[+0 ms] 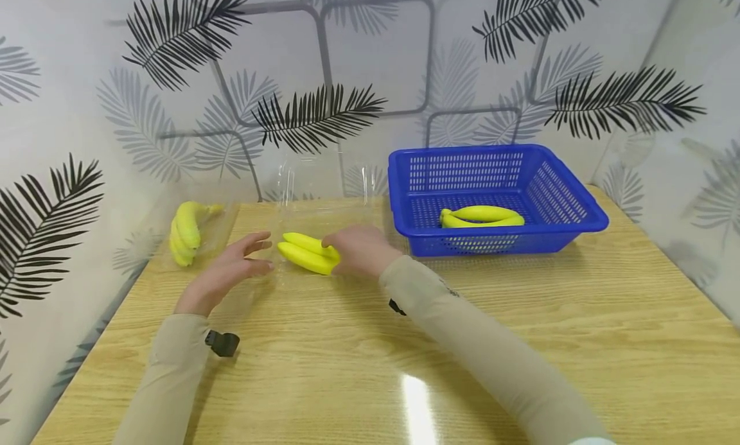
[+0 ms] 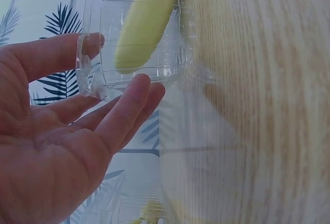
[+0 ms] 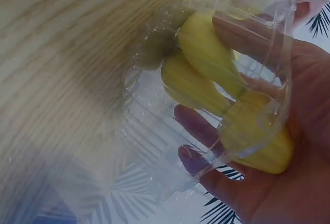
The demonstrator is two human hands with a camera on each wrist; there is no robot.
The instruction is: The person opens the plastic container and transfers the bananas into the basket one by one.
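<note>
Right hand [image 1: 365, 249] grips the yellow bananas [image 1: 306, 253] inside the clear box [image 1: 315, 218]; left hand [image 1: 228, 271] stands at the box's left edge, fingers parted, contact undeterminable. Blue basket [image 1: 500, 233] sits just right; counter [image 1: 312, 342] extends broadly from the box's near edge.
</note>
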